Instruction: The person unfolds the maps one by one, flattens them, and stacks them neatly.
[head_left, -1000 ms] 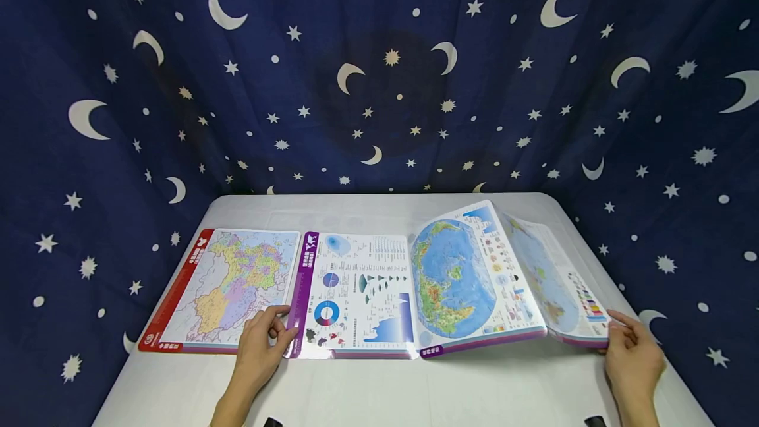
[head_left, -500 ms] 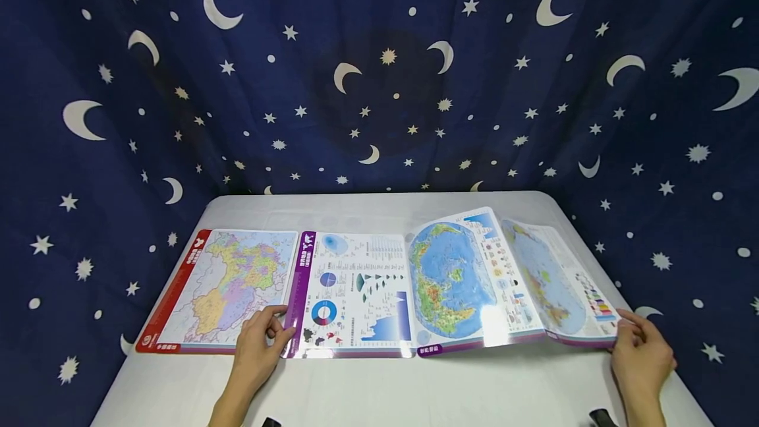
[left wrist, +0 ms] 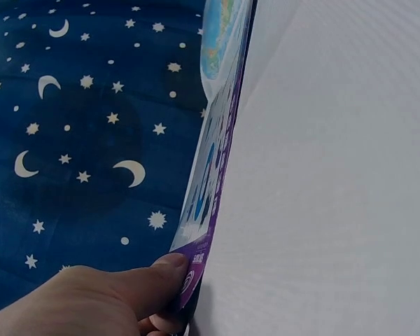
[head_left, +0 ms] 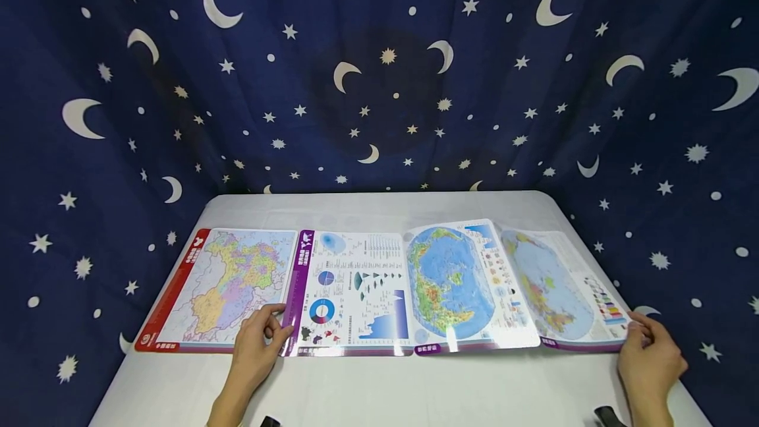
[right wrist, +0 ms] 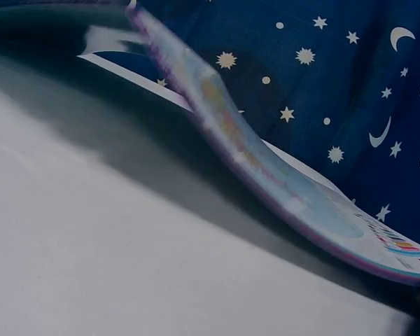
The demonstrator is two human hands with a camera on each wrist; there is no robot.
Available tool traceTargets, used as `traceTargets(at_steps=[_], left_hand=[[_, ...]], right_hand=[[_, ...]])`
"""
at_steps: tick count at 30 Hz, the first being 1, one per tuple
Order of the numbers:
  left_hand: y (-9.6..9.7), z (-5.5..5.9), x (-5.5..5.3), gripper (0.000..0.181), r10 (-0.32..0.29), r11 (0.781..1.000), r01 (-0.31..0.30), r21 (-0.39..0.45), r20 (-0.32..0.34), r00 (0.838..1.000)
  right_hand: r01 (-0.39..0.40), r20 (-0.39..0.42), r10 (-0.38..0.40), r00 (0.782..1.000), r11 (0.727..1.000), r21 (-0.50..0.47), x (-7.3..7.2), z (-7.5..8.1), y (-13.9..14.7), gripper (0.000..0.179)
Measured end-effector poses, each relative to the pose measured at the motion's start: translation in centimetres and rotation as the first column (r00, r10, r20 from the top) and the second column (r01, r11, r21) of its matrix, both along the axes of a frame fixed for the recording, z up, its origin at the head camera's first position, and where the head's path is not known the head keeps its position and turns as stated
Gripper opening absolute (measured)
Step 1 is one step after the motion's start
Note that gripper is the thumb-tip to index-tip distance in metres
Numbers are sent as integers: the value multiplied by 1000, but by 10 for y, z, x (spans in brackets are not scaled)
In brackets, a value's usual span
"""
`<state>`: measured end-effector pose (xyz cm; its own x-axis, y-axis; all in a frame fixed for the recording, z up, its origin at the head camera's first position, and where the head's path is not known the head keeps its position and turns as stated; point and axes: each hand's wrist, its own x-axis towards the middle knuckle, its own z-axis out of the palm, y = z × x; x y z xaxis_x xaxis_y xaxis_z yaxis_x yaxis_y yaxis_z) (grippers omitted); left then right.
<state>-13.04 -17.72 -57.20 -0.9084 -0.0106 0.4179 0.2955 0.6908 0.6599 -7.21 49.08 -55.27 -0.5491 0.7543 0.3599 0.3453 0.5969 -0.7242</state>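
Observation:
A long fold-out world map [head_left: 356, 341] with a purple left edge spreads across the table in several panels. My left hand [head_left: 255, 341] pinches its near left corner, thumb on top and fingers beneath in the left wrist view. At the far right end, my right hand [head_left: 652, 361] grips the near right corner of the last panel. The fold between the two right panels bows up off the table; in the right wrist view the map's edge [right wrist: 266, 199] curves above its shadow. Only a sliver of the right hand shows there.
A red-edged political map [head_left: 237, 295] lies flat to the left, partly behind my left forearm. White cloth covers the table [head_left: 462, 387]. A navy curtain [head_left: 379, 38] with moons and stars hangs behind and at both sides.
My right hand has moved right, drawing the map's end outward. The raised fold between the right panels has sunk lower and flattened. My left hand stays at its corner.

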Motion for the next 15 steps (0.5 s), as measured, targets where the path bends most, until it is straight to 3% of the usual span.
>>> traceTargets(at_steps=[15], left_hand=[[1,0,-1,42,-8,1000,8,-2,6,1000]], right_hand=[[24,-61,-24,998,1000,-6,5,-3,16,34]])
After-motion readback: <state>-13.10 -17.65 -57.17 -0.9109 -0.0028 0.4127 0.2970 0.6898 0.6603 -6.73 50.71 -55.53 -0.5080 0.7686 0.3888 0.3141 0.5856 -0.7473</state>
